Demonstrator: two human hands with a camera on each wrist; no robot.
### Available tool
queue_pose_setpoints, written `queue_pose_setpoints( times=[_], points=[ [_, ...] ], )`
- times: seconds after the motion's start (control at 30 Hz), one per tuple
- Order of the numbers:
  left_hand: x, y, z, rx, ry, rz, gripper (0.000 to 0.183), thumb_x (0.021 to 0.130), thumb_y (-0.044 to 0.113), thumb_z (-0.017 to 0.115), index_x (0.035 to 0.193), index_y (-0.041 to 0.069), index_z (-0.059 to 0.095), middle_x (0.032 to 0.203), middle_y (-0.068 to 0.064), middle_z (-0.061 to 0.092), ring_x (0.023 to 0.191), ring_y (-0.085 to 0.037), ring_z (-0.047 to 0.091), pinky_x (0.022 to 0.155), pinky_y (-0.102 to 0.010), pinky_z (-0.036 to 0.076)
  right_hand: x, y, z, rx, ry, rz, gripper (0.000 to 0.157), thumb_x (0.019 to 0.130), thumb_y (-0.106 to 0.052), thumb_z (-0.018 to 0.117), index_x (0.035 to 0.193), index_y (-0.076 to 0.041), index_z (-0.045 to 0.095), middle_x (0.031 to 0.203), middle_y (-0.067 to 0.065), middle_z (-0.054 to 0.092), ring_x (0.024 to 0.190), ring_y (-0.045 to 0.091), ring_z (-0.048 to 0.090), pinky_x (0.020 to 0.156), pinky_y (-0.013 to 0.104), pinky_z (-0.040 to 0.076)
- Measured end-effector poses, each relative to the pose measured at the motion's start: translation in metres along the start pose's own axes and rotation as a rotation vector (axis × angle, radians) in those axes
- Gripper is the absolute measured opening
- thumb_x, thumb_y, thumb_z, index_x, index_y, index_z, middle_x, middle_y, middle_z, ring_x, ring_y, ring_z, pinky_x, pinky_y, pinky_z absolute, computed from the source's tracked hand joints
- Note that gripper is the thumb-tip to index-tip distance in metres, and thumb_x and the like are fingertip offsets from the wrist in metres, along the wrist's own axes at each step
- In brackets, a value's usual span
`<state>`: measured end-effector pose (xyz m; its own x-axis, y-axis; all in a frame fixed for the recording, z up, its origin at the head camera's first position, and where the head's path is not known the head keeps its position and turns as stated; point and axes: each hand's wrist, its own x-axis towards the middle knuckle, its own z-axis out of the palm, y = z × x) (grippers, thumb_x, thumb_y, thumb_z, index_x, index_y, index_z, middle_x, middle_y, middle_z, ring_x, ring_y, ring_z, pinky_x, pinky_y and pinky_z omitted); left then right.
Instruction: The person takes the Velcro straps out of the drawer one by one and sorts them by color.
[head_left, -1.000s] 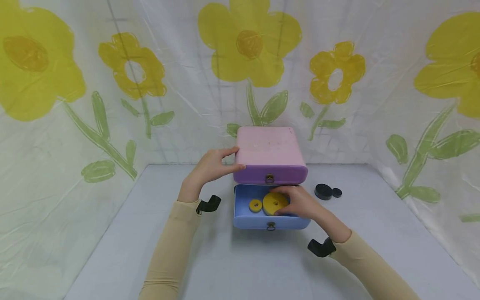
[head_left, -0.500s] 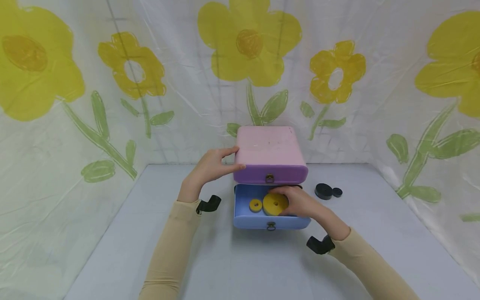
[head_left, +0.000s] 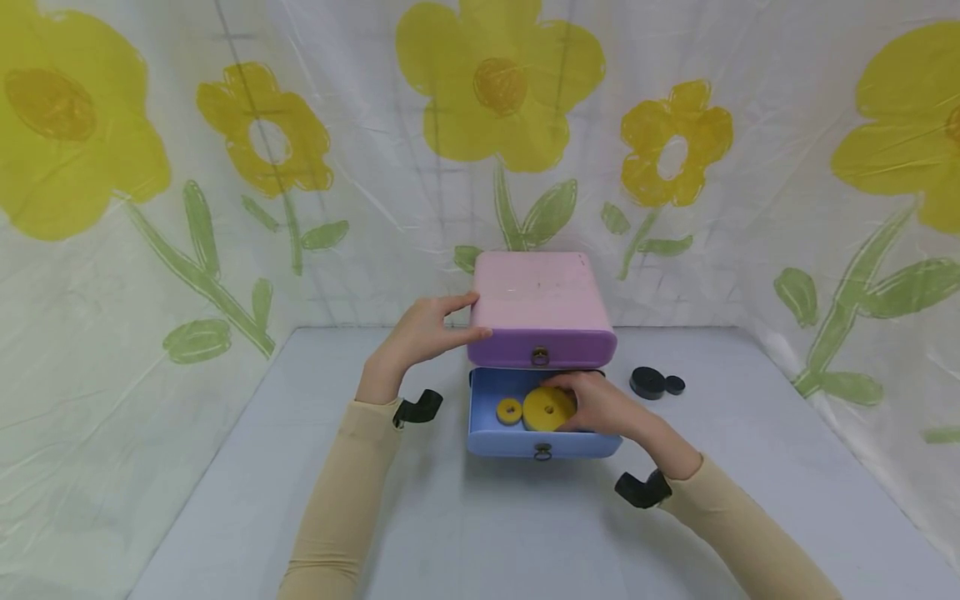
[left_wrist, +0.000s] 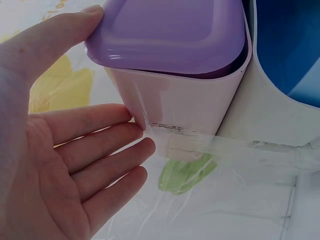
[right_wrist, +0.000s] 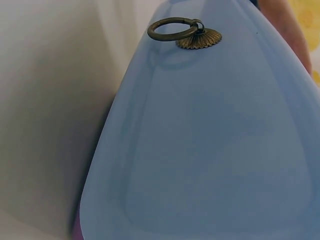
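Observation:
In the head view, my right hand [head_left: 596, 403] reaches into the pulled-out blue drawer [head_left: 543, 445] and holds a large yellow disc [head_left: 542, 406] by its edge, thumb in front and fingers behind. To its left lies a small yellow disc [head_left: 509, 410] with a centre hole. My left hand [head_left: 423, 335] touches the left side of the pink box [head_left: 536, 292]. In the left wrist view its thumb meets the edge of the purple drawer front [left_wrist: 170, 35]; its fingers are straight, beside the pink side. The right wrist view has the blue drawer front filling it, hiding most of that hand.
Two black discs, one large [head_left: 647, 382] and one small [head_left: 675, 385], lie on the white table [head_left: 525, 533] right of the boxes. A brass ring pull [right_wrist: 175, 30] hangs on the blue drawer. Behind stands a flower-patterned curtain [head_left: 375, 250].
Both yellow discs have shifted slightly left inside the blue drawer. My right thumb has slid a little to the right along the large disc's edge. My left hand stays put.

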<state>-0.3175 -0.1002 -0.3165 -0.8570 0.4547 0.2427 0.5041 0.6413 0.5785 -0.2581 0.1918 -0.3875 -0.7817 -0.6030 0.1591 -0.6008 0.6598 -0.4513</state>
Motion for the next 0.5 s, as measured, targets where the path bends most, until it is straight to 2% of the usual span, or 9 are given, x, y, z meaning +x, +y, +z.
queue_pose_setpoints(
  times=[0.07,0.2,0.3,0.47,0.5],
  points=[
    [0.0003,-0.0005,0.0003,0.002,-0.003,0.0,0.079,0.077,0.062,0.066,0.141,0.021,0.047,0.142,-0.003,0.049,0.116,-0.017,0.054,0.089,-0.037,0.047,-0.0002,0.0,0.0,0.005,0.004,-0.004,0.059,0.068,-0.019,0.086,0.12,-0.002,0.063,0.117,0.01,0.067,0.106,0.025,0.062,0.094,0.043,0.048],
    [0.0004,-0.0009,0.0008,0.005,-0.008,-0.003,0.079,0.078,0.063,0.065,0.142,0.021,0.046,0.142,-0.004,0.049,0.093,-0.018,0.056,0.079,-0.034,0.045,-0.0003,0.0012,0.0002,0.033,0.021,-0.024,0.058,0.068,-0.019,0.086,0.118,0.0,0.064,0.115,0.011,0.067,0.103,0.026,0.063,0.091,0.043,0.05],
    [0.0002,-0.0006,0.0007,0.01,-0.008,-0.003,0.078,0.078,0.062,0.066,0.142,0.021,0.047,0.142,-0.005,0.05,0.083,-0.019,0.054,0.076,-0.033,0.044,-0.0011,0.0016,-0.0007,0.06,0.031,-0.033,0.056,0.068,-0.02,0.085,0.116,0.0,0.065,0.114,0.012,0.067,0.103,0.026,0.064,0.09,0.042,0.05],
    [0.0,0.0007,0.0001,0.012,-0.008,-0.009,0.079,0.078,0.062,0.066,0.142,0.021,0.046,0.142,-0.004,0.049,0.095,-0.019,0.056,0.081,-0.035,0.046,-0.0043,0.0031,-0.0033,0.087,0.032,-0.017,0.056,0.07,-0.022,0.084,0.118,0.0,0.064,0.115,0.012,0.068,0.104,0.026,0.064,0.09,0.043,0.05],
    [0.0002,0.0005,0.0001,0.014,-0.006,-0.009,0.079,0.078,0.062,0.066,0.142,0.021,0.046,0.142,-0.004,0.049,0.102,-0.018,0.056,0.083,-0.035,0.046,-0.0049,0.0031,-0.0041,0.087,0.031,-0.016,0.056,0.071,-0.022,0.084,0.119,0.0,0.064,0.115,0.012,0.068,0.105,0.026,0.064,0.09,0.043,0.05]
  ],
)
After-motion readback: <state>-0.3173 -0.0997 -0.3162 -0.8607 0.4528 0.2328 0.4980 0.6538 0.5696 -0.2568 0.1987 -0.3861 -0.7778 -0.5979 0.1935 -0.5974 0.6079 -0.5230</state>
